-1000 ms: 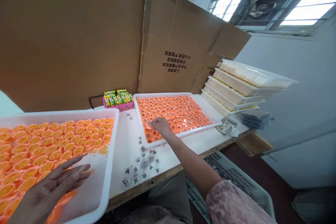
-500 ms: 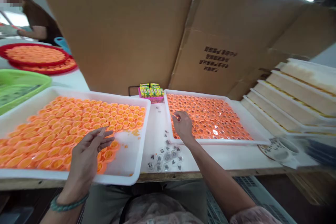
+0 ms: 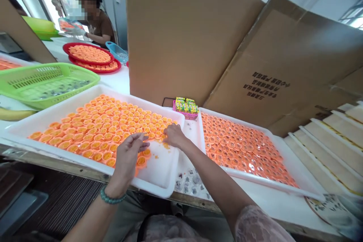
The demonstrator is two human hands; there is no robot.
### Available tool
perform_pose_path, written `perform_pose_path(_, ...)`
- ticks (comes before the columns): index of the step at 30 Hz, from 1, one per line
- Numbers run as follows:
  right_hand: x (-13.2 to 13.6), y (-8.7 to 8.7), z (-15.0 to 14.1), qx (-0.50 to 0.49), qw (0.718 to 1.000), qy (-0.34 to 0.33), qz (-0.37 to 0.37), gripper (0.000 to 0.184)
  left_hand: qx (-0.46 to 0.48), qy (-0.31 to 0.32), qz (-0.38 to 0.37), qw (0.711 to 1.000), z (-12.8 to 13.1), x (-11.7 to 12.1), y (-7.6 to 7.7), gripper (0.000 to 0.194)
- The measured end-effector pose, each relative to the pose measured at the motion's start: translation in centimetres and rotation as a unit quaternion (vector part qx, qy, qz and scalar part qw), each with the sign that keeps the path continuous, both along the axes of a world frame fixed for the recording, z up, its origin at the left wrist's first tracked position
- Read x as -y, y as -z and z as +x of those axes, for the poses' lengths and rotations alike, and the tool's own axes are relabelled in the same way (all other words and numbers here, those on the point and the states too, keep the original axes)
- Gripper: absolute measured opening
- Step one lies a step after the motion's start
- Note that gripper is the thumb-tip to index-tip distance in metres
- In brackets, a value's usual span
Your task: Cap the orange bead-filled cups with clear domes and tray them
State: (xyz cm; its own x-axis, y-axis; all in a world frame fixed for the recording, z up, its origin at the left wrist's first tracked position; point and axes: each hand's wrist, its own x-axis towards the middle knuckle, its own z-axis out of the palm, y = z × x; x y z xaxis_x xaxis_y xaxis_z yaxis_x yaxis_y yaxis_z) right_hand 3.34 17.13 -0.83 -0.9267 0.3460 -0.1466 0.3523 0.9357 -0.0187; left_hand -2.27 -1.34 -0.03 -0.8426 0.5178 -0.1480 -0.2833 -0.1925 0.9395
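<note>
My left hand (image 3: pixel 128 159), with a green bead bracelet at the wrist, hovers over the right part of the left white tray (image 3: pixel 161 181). Its thumb and index finger are pinched together; whatever is between them is too small to make out. My right hand (image 3: pixel 174 136) reaches down at that tray's right side, fingers closed among small orange cups (image 3: pixel 96 137) with yellow-orange filling. Its fingertips are partly hidden. Yellow-orange crumbs lie on the bare tray floor beside the cups. Small clear discs with dark marks (image 3: pixel 188 182) lie between the trays, partly behind my right forearm.
A second white tray (image 3: pixel 307 192) of orange cups with dark centres stands right. Behind are cardboard sheets (image 3: pixel 181 38) and a pink basket (image 3: pixel 185 114) of yellow-green packets. Stacked trays (image 3: pixel 326 147) stand far right; a green basket (image 3: pixel 31 100) and red trays (image 3: pixel 98 71) left, near a co-worker.
My right hand has moved left from the right tray to the cups in the left tray. My left hand stays over the left tray, still pinched. The view has turned left.
</note>
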Motion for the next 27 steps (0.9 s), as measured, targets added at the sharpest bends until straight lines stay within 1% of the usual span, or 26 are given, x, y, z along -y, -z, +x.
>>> perform_pose_path(4, 0.6, -0.2, 0.2, 0.019, 1.0, -0.016, 0.0, 0.025, 0.004, 0.003, 0.005, 1.0, -0.2, 0.1, 0.3, 0.03)
perform_pose_path(7, 1.6, -0.7, 1.0, 0.017, 0.999, -0.039, -0.003, 0.026, 0.009, -0.003, 0.007, 1.0, -0.1, 0.1, 0.3, 0.03)
perform_pose_path(11, 2.9, -1.3, 2.7, -0.075, 0.994, -0.086, 0.002, 0.027, 0.0, -0.015, 0.0, 1.0, -0.1, 0.0, 0.2, 0.029)
perform_pose_path(13, 3.1, -1.4, 3.4, -0.112, 0.989, -0.094, 0.006, 0.025, 0.003, -0.005, -0.015, 1.0, -0.2, -0.1, 0.3, 0.029)
perform_pose_path(16, 3.1, -1.6, 4.0, -0.13, 0.987, -0.089, 0.013, 0.022, 0.02, 0.01, -0.038, 0.999, -0.3, -0.2, 0.5, 0.031)
perform_pose_path(18, 3.2, -2.1, 4.3, -0.147, 0.985, -0.095, 0.012, 0.02, 0.025, 0.018, -0.044, 0.999, -0.4, -0.2, 0.6, 0.032)
perform_pose_path(20, 3.5, -2.8, 4.5, -0.168, 0.98, -0.11, 0.004, 0.019, 0.036, 0.046, -0.05, 0.997, -0.3, -0.3, 0.6, 0.033)
perform_pose_path(23, 4.3, -3.8, 4.7, -0.198, 0.97, -0.142, -0.018, 0.02, 0.092, 0.143, -0.043, 0.985, -0.2, -0.3, 0.4, 0.034)
perform_pose_path(25, 4.7, -4.0, 4.8, -0.222, 0.962, -0.158, -0.036, 0.02, 0.135, 0.204, -0.016, 0.97, -0.2, -0.2, 0.4, 0.028)
perform_pose_path(27, 5.0, -3.5, 4.9, -0.258, 0.951, -0.164, -0.045, 0.02, 0.159, 0.233, 0.011, 0.959, -0.3, -0.2, 0.4, 0.021)
